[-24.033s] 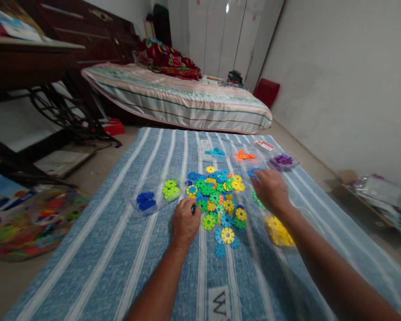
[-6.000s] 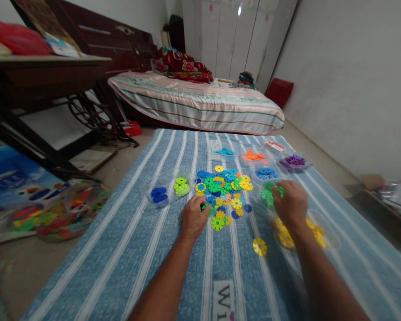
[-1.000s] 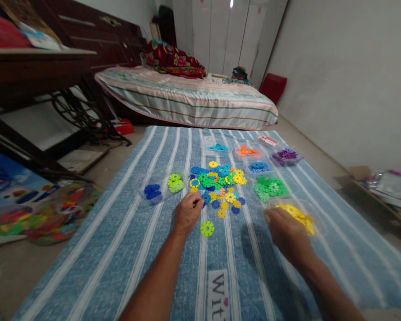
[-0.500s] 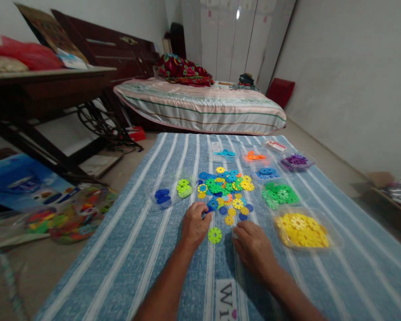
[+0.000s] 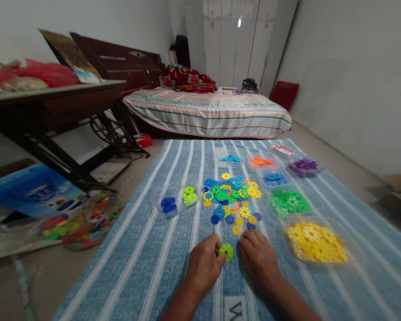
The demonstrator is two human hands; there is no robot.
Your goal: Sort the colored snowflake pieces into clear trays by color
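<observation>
Blue-and-white striped cloth covers the floor of a bedroom, and your hands rest on it near its near edge. Your left hand pinches the lime-green plastic snowflake disc at its left rim with thumb and forefinger; your right hand lies just beside the disc, fingers loosely curled and holding nothing. Beyond them sits the mixed pile of coloured discs, with clear plastic trays around it: the lime-green pieces by the left edge, dark green ones and yellow ones to the right. Grip the disc by its rim so it stays flat, and match its shade carefully, lime rather than dark green.
</observation>
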